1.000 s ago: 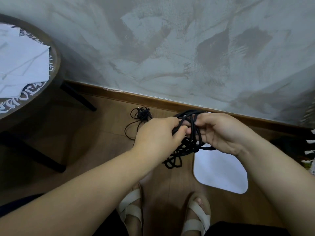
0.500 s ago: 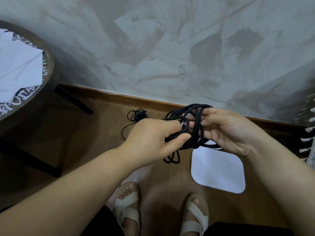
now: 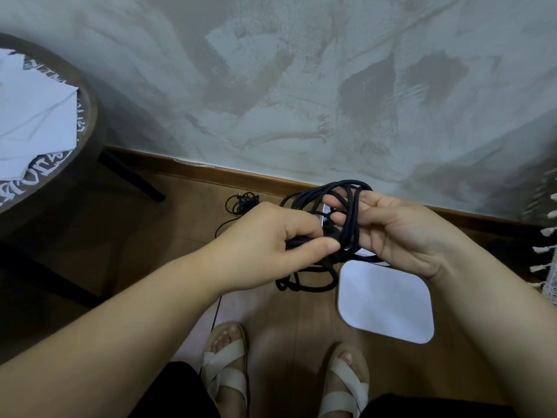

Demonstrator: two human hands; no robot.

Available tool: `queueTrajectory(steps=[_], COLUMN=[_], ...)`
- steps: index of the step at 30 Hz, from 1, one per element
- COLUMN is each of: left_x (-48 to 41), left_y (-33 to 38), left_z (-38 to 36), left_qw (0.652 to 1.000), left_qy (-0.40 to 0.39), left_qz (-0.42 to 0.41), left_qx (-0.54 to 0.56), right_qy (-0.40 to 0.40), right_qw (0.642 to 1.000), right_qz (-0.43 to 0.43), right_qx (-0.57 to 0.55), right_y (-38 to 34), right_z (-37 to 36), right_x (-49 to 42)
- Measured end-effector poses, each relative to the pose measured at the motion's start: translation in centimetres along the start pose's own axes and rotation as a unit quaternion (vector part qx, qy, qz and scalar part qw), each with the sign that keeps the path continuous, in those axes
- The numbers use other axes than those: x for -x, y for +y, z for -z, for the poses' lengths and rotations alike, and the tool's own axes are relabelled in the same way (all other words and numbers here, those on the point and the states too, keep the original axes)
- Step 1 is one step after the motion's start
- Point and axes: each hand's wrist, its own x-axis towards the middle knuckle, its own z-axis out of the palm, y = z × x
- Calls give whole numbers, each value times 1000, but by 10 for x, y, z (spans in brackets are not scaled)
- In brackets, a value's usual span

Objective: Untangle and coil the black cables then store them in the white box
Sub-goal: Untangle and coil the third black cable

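A bundle of thick black cable (image 3: 351, 218) hangs in loops between my two hands, above the floor. My left hand (image 3: 271, 236) pinches part of the cable between thumb and fingers at its lower left. My right hand (image 3: 391, 233) has several loops wrapped round its fingers, which are nearly straight. A loop of the cable (image 3: 304, 282) dangles below the hands. On the floor behind lies a second, thinner tangle of black cable (image 3: 241, 203). A white box (image 3: 385, 300) with rounded corners sits on the floor under my right hand.
A round dark table (image 3: 87, 116) with white paper (image 3: 33, 116) on it stands at the left, its black legs reaching the wooden floor. A grey wall with a wooden skirting board runs behind. My feet in white sandals (image 3: 226, 366) are below. A fringed rug edge (image 3: 545, 260) shows at the right.
My hands with the cable bundle have risen a little and my left hand has shifted its pinch on the cable. The view has tilted slightly.
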Motion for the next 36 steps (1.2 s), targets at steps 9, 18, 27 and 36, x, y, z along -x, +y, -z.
queueTrajectory(steps=[9, 18, 27, 36], left_x=[-16, -10, -10, -13], left_y=[-12, -5, 3, -5], left_z=[2, -26, -50, -48], left_qw=[981, 968, 954, 949], left_qy=[65, 133, 166, 174], left_qz=[184, 197, 250, 251], left_qx=[17, -78, 25, 75], right_qy=[-24, -31, 74, 106], right_qw=[996, 961, 640, 578], right_qz=[-9, 9, 148, 163], right_qx=[87, 274, 750, 793], right_y=[4, 4, 12, 12], right_z=[-2, -11, -26, -24], right_x=[-2, 7, 1, 5])
